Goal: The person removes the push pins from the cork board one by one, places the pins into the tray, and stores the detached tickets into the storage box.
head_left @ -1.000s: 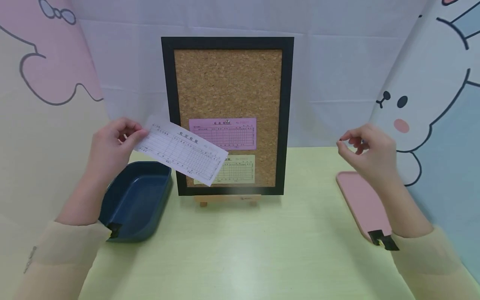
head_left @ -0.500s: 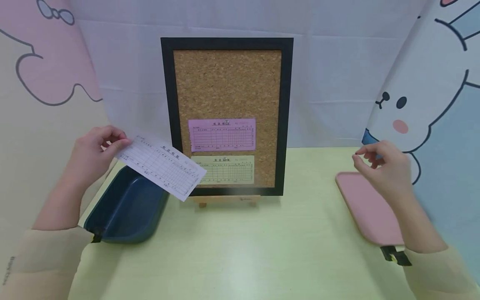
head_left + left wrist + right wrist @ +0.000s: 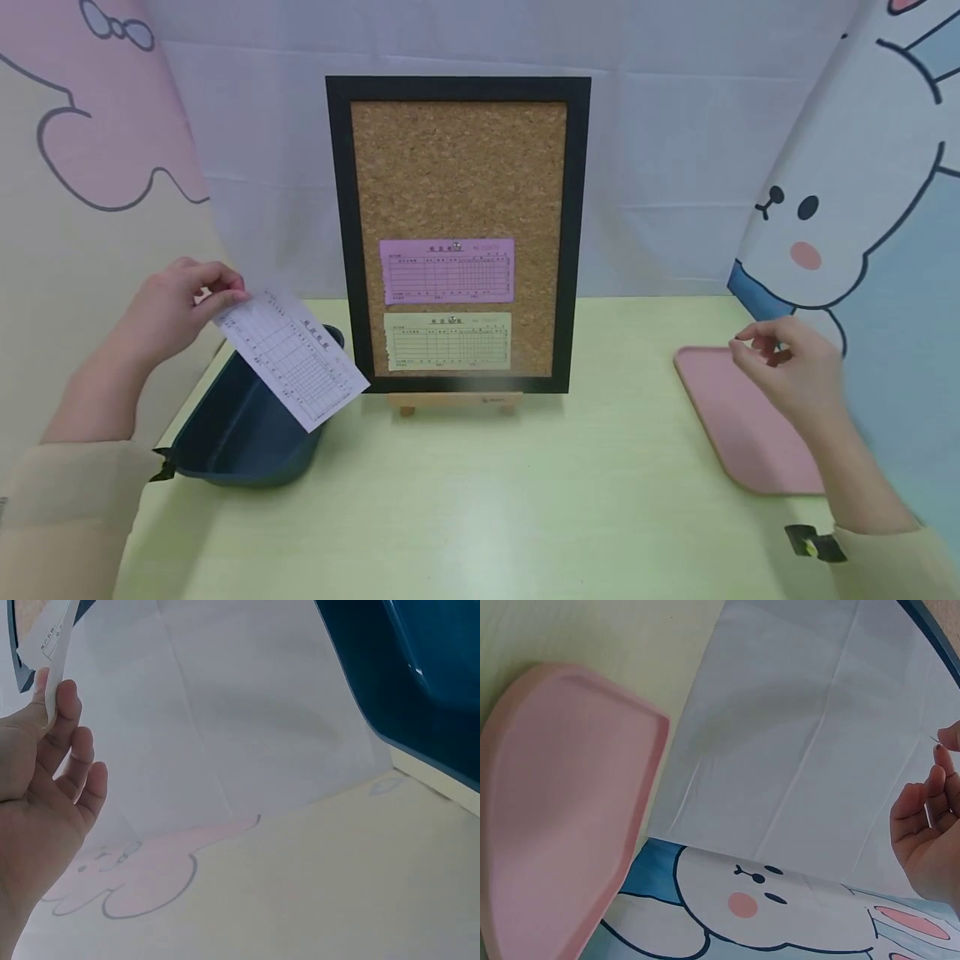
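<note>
My left hand [image 3: 180,310] pinches the upper left corner of a white printed receipt slip [image 3: 296,358], which hangs tilted over a dark blue bin [image 3: 247,475]. The left wrist view shows the slip edge-on between thumb and fingers. Above the pink tray [image 3: 750,417], my right hand [image 3: 798,367] holds thumb and index finger together on a pushpin, whose thin point [image 3: 934,739] sticks out in the right wrist view; its head is hidden by the fingertips. A framed corkboard [image 3: 457,167] bears a purple slip [image 3: 448,273] and a pale yellow slip [image 3: 448,343], each pinned near its top.
The corkboard leans upright on a small wooden easel [image 3: 453,400] at the table's back. Its bin is to the left, the pink tray to the right. Behind hangs a pale cloth backdrop [image 3: 675,150] with cartoon figures on both sides.
My left hand has drawn the white slip left and down, away from the corkboard, uncovering the yellow slip. My right hand has moved right and down, over the pink tray.
</note>
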Tool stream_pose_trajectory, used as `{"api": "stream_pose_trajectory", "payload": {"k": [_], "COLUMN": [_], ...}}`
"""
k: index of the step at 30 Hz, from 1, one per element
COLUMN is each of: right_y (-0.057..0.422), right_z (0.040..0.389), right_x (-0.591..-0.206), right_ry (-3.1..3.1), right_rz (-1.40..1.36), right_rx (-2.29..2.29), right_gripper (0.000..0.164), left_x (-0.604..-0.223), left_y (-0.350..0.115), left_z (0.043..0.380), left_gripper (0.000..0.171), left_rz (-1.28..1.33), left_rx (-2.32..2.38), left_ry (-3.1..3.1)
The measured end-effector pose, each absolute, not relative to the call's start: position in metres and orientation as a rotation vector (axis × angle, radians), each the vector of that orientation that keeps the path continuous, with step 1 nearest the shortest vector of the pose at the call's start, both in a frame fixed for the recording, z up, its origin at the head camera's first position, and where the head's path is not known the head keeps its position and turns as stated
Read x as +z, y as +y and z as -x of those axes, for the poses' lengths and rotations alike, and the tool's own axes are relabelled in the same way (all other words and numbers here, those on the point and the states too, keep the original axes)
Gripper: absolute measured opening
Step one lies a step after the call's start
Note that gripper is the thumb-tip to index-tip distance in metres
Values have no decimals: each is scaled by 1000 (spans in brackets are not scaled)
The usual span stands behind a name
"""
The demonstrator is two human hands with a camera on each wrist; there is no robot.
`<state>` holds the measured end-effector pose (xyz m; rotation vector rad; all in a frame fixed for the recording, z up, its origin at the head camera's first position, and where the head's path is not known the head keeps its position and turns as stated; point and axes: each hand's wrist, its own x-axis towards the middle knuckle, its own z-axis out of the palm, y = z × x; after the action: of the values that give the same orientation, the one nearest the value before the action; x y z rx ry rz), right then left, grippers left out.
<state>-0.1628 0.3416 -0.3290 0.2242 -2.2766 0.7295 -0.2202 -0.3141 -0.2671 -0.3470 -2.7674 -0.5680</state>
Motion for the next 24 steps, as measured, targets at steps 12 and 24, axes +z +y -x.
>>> {"api": "stream_pose_trajectory", "payload": {"k": [12, 24], "right_y": [372, 397], "right_z": [155, 156], "right_x": [-356, -375], "right_ry": [-2466, -2630], "right_rz": [-66, 18], "right_rx": [720, 743], "right_gripper": [11, 17], "left_x": [-271, -278], "left_y": [-338, -340], "left_z": [240, 251], "left_gripper": [10, 17], "left_rz": [469, 489], "left_rx": [-381, -282], "left_ry": [-2899, -2995]}}
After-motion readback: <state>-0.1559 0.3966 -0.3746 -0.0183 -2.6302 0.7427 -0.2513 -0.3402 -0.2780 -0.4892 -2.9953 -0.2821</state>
